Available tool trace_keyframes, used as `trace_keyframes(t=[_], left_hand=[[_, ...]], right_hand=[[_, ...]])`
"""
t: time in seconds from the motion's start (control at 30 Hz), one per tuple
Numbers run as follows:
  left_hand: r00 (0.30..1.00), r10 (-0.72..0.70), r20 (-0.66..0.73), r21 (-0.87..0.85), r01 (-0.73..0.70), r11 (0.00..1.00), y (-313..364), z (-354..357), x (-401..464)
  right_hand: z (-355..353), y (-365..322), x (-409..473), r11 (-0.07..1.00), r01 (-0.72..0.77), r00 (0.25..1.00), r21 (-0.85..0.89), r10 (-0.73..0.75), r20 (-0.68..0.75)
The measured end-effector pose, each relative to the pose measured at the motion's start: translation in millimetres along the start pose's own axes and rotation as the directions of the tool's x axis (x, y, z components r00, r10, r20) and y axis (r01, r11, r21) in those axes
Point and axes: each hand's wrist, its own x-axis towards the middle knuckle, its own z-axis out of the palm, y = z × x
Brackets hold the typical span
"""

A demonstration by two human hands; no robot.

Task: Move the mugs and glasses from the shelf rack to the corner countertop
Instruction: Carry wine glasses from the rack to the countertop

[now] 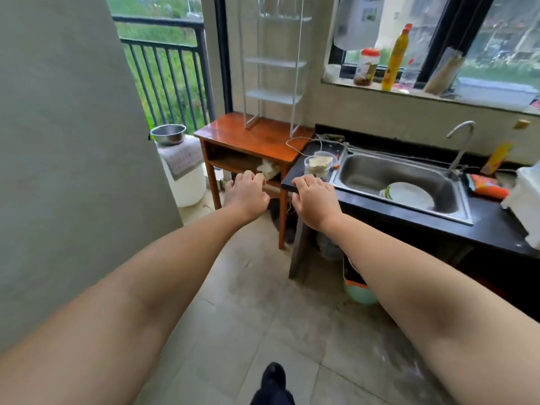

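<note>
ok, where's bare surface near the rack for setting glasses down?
Bare: the wooden table top in front of the white shelf rack, and the black countertop strip in front of the sink. Crowded: the counter corner left of the sink, with a plastic container and white cable. Both hands, left and right, hold nothing.

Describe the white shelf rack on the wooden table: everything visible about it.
The tall white wire-framed shelf rack looks like thin painted metal. It stands upright on the reddish-brown wooden table in the corner beside the balcony door. Two lower flat shelves appear bare; an upper shelf at the frame's top edge holds blurry clear glassware. Neither hand touches it.
</note>
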Motion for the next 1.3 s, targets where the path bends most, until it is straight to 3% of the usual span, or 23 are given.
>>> trace_keyframes(t=[0.2,0.6,1.1,1.3], left_hand=[[0.997,-0.016,-0.073,0.021,0.018,1.0,-38,0,105],[0.996,-0.013,-0.083,-0.017,0.011,1.0,-82,4,286],[0.977,0.174,-0.12,-0.1,-0.186,0.977,-141,-12,572],[0.948,0.288,-0.139,-0.148,-0.307,0.94,-126,-38,666]], right_hand=[[25,-3,124,0.997,0.07,0.995,0.034,-0.067,-0.07],[49,28,311,0.999,0.039,0.997,-0.009,-0.039,-0.061],[61,54,579,0.988,-0.126,0.971,-0.094,0.103,-0.214],[32,69,661,0.982,-0.187,0.95,-0.022,0.175,-0.259]])
